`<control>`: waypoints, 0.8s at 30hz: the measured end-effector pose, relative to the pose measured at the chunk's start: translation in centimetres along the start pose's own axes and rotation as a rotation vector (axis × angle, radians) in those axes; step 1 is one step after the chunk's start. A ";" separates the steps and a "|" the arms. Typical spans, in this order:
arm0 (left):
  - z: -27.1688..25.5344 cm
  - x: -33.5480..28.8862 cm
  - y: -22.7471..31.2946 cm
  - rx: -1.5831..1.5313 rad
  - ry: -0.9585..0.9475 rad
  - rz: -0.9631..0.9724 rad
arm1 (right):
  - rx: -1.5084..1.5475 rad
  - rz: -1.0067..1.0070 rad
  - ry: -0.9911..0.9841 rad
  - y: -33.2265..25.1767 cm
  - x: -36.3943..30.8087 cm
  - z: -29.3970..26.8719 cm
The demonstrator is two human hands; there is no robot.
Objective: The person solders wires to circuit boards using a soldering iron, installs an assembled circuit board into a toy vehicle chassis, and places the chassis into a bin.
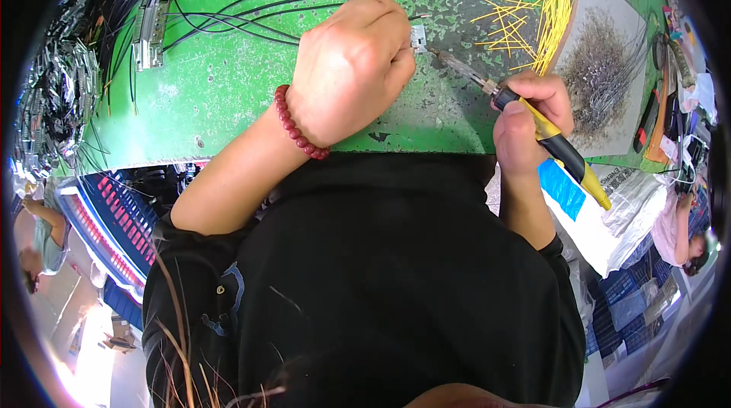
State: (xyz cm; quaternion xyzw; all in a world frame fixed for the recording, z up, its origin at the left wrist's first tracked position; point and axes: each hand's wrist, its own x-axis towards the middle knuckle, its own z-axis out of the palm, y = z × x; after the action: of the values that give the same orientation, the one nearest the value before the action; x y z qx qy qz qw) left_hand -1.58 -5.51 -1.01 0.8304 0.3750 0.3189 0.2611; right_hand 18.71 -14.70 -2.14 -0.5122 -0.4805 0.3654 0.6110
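My left hand, a dark red bead bracelet at its wrist, is closed over the green bench. A small silvery metal part pokes out past its fingertips. Black wires run from the left in under that hand; their ends there are partly hidden. My right hand grips a yellow-and-black soldering iron like a pen. The iron's tip points up and left, close to the lower right of the metal part; whether they touch I cannot tell.
A silvery metal piece lies left on the bench, beside heaped shiny parts. Thin yellow wires are scattered at the far right. A grey board carries dark residue. Tools line the right edge. Other people sit at both sides.
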 end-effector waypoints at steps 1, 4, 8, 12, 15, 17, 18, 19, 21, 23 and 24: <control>0.1 0.0 0.0 0.011 0.013 0.009 | 0.004 0.009 -0.006 0.0 0.0 0.0; 0.1 0.1 -0.1 0.011 0.025 0.021 | 0.005 0.008 -0.015 0.0 0.0 -0.1; -0.5 0.2 -0.4 -0.064 -0.024 0.040 | 0.021 -0.005 -0.013 0.0 0.1 0.0; -1.1 0.3 -0.4 -0.094 -0.087 0.010 | 0.039 0.004 -0.003 0.1 0.1 0.0; -1.0 0.8 -0.1 -0.085 -0.074 0.036 | 0.037 -0.008 -0.006 0.2 0.1 0.0; -1.2 1.1 0.1 0.027 -0.199 -0.034 | 0.030 -0.011 0.005 0.2 0.2 0.0; -1.3 1.3 0.2 0.028 -0.202 -0.035 | 0.030 -0.009 0.004 0.2 0.2 0.0; -1.4 1.5 0.2 0.045 -0.238 -0.040 | 0.044 0.002 -0.001 0.1 0.2 0.1; -1.6 1.9 0.3 0.062 -0.273 -0.047 | 0.058 0.015 -0.008 0.0 0.3 0.1; -1.7 2.2 0.3 0.093 -0.336 -0.045 | 0.040 0.025 -0.001 0.0 0.4 0.2; -1.7 2.3 0.3 0.093 -0.336 -0.046 | 0.045 0.020 -0.006 -0.1 0.4 0.3</control>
State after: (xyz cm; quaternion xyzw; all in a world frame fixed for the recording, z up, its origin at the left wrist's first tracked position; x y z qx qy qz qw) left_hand -1.46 -3.51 1.12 0.8743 0.3593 0.1519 0.2888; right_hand 18.57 -14.28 -1.99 -0.5019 -0.4689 0.3837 0.6172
